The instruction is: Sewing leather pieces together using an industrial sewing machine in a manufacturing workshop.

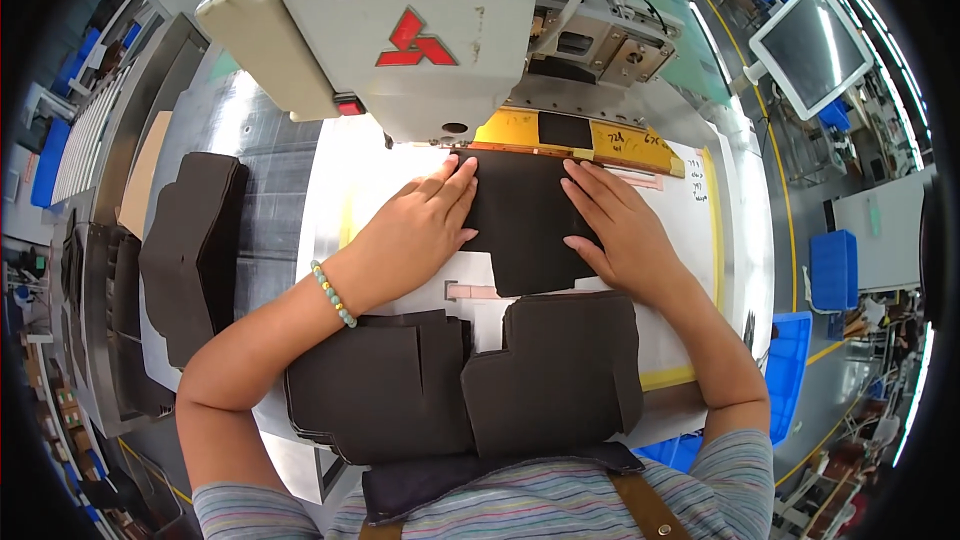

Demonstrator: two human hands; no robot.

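My left hand (420, 220), with a beaded bracelet at the wrist, lies on the left side of a black flat piece (520, 220), fingers stretched out toward a yellow bar (640, 152) along its top edge. My right hand (615, 225) rests on the piece's right side, fingers spread and fingertips near that bar. The piece lies on a white board (680, 240) under a white machine head (410, 70). Closer to me lie two stacks of black cut pieces, one on the left (380, 390) and one on the right (550, 370).
Another black stack (190, 260) sits on the metal table (265, 220) at left. A screen on an arm (810, 45) stands at upper right. Blue bins (832, 270) and a yellow floor line are beyond the table at right. Metal fittings (600, 45) hang beside the machine head.
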